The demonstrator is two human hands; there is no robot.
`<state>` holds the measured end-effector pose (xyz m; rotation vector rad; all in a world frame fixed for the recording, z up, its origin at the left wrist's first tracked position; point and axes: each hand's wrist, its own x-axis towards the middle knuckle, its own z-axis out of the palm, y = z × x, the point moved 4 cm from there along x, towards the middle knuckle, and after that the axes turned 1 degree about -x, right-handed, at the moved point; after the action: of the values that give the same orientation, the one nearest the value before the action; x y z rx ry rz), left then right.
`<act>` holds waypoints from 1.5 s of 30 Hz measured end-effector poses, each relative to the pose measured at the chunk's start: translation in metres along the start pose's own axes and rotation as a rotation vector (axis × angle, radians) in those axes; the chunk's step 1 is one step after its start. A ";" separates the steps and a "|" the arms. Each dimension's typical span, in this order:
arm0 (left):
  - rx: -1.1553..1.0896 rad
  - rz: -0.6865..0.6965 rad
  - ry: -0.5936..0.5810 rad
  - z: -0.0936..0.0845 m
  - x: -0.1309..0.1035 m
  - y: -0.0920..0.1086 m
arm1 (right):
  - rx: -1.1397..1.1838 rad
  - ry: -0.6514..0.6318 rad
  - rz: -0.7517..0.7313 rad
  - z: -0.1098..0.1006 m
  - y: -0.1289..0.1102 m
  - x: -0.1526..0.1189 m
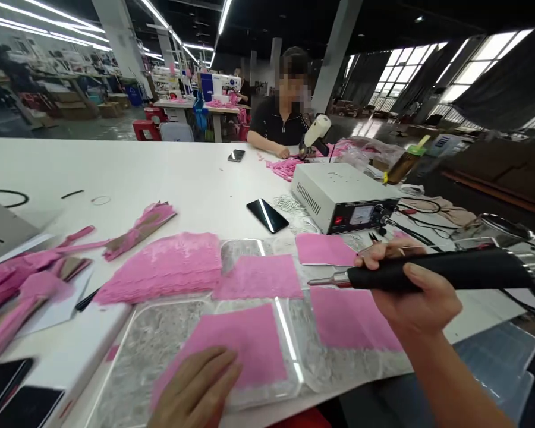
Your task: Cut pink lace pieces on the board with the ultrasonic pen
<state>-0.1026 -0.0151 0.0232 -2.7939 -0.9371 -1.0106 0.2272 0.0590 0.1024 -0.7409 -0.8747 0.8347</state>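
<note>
Our right hand [421,300] is wrapped around a thick black cylindrical handheld tool [468,268] with a slim metal tip [327,282]. The tip points left, close to the right edge of a pink rectangular fabric sheet [263,276]; whether it touches anything, we cannot tell. Our left hand [198,383] lies flat, fingers extended side by side, on a nearer pink fabric piece [254,339], which rests on a clear, glossy plastic panel [156,333] with a grey mottled look. Beneath the tool we see a pink fabric rectangle [348,318], and beyond the tip a smaller pink fabric oblong [325,248].

Left of the middle sheet sits a thick, layered stack of pink fabric [173,264]. Farther left, on the white flat surface [182,172], we find a bundle of pink strips around brown card [140,230], with a looser pink heap [31,282] near the edge.

Past the sheets, a black glossy phone [267,215] lies beside a grey metal control box [343,187] with dials and a red light on its front. Across from us, a co-worker in a black top [271,119] sits by a cream-coloured handheld device [317,131] and a pile of narrow pink strips [288,169].
</note>
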 end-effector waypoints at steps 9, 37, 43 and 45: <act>0.014 0.103 -0.031 0.079 0.122 0.067 | 0.064 0.044 0.014 -0.057 0.020 0.008; 0.065 0.064 -0.211 0.133 0.118 0.058 | 0.012 -0.081 -0.023 -0.050 0.041 0.003; 0.060 0.033 -0.184 0.134 0.116 0.059 | 0.006 -0.060 -0.022 -0.053 0.044 0.001; 0.059 0.023 -0.186 0.134 0.118 0.059 | 0.001 -0.058 -0.017 -0.052 0.045 0.001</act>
<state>0.0781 0.0281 -0.0027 -2.8800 -0.9323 -0.7176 0.2593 0.0699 0.0424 -0.7105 -0.9311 0.8450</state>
